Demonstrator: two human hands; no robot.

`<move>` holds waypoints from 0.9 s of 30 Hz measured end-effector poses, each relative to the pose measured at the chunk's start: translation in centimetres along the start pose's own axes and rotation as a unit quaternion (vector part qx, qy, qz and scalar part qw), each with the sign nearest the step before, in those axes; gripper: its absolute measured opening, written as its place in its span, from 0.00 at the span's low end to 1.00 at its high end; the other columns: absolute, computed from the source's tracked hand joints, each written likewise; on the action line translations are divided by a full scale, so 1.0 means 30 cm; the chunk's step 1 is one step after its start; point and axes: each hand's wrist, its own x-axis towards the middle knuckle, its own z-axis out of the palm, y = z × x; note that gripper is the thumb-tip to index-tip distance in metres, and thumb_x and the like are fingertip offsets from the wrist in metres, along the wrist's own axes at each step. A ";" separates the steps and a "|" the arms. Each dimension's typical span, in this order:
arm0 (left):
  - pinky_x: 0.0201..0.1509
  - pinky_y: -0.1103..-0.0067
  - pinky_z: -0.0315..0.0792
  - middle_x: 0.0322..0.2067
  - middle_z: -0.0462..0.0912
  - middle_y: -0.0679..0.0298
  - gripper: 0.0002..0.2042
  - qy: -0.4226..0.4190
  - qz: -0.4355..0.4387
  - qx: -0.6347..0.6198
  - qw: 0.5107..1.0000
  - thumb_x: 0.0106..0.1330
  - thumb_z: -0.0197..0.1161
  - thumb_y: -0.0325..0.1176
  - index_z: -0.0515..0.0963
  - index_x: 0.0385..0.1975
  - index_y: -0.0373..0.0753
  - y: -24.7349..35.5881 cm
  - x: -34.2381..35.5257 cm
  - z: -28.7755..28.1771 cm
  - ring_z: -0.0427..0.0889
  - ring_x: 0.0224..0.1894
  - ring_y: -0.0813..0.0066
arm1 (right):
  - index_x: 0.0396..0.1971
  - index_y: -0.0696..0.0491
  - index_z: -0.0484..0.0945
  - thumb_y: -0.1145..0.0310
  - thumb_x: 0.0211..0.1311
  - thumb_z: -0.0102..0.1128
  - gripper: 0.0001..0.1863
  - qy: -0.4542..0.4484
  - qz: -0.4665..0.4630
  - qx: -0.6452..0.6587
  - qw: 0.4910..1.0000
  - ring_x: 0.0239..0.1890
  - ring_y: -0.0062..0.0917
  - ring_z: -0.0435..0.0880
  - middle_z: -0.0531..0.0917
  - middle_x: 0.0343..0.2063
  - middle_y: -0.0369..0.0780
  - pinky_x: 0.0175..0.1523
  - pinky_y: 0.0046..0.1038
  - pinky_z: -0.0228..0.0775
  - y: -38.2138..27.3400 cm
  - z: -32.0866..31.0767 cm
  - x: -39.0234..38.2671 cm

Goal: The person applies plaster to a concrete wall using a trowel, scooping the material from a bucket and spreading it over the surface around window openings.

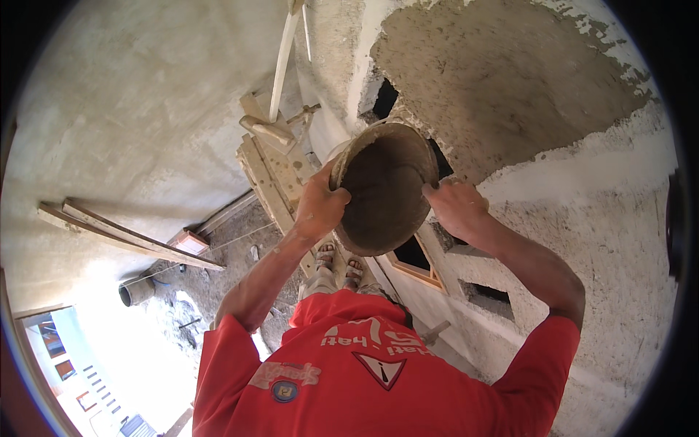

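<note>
I hold a mortar-smeared bucket (386, 191) in front of me, its round mouth facing up toward me. The inside looks grey and coated; no clear load can be made out. My left hand (320, 207) grips the rim on the left, thumb over the edge. On the opposite side, my right hand (459, 208) is closed on the rim. Just beyond and to the right, a broad patch of darker plaster (502, 84) covers part of the rough wall (575, 182). Below the bucket, my sandalled feet (339, 264) stand on a narrow board.
Wooden planks (263, 171) run ahead on the left, with a slanting pole (285, 62) rising from them. Dark rectangular openings (488, 298) and a wooden window frame (421, 268) break the right wall. Long timbers (131, 237) lean at left; a bucket (136, 292) lies below.
</note>
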 end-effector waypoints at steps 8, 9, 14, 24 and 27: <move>0.57 0.68 0.74 0.44 0.86 0.47 0.31 -0.019 -0.030 0.052 0.998 0.56 0.57 0.25 0.73 0.65 0.43 0.004 0.030 0.006 0.85 0.49 0.54 | 0.55 0.49 0.79 0.64 0.56 0.67 0.24 -0.008 -0.003 0.320 0.947 0.44 0.49 0.86 0.86 0.39 0.52 0.51 0.45 0.79 -0.033 0.225 0.018; 0.57 0.68 0.74 0.44 0.86 0.47 0.31 -0.013 -0.031 0.050 0.998 0.56 0.57 0.25 0.73 0.65 0.41 -0.015 0.035 -0.002 0.85 0.49 0.55 | 0.55 0.49 0.79 0.64 0.56 0.68 0.24 0.000 -0.007 0.335 0.942 0.44 0.49 0.86 0.86 0.39 0.52 0.52 0.45 0.79 -0.041 0.240 0.021; 0.49 0.78 0.74 0.40 0.86 0.58 0.29 0.021 -0.040 -0.004 0.999 0.55 0.57 0.20 0.73 0.61 0.30 0.018 0.041 -0.048 0.81 0.41 0.74 | 0.55 0.50 0.78 0.64 0.57 0.70 0.25 0.021 -0.030 0.371 0.928 0.44 0.48 0.86 0.86 0.40 0.51 0.52 0.44 0.79 -0.056 0.218 0.052; 0.51 0.77 0.74 0.44 0.84 0.59 0.29 0.076 -0.033 -0.080 0.993 0.53 0.58 0.20 0.74 0.60 0.29 0.006 0.075 -0.137 0.81 0.44 0.73 | 0.54 0.56 0.78 0.66 0.56 0.70 0.25 0.131 -0.042 0.327 0.935 0.41 0.48 0.86 0.86 0.39 0.51 0.46 0.42 0.79 -0.011 0.144 0.117; 0.54 0.77 0.74 0.43 0.85 0.57 0.29 0.095 -0.056 -0.085 0.990 0.53 0.57 0.20 0.74 0.60 0.29 0.002 0.084 -0.162 0.82 0.45 0.71 | 0.53 0.55 0.78 0.66 0.55 0.70 0.25 0.133 -0.026 0.328 0.935 0.41 0.48 0.86 0.86 0.38 0.52 0.46 0.42 0.79 -0.002 0.096 0.135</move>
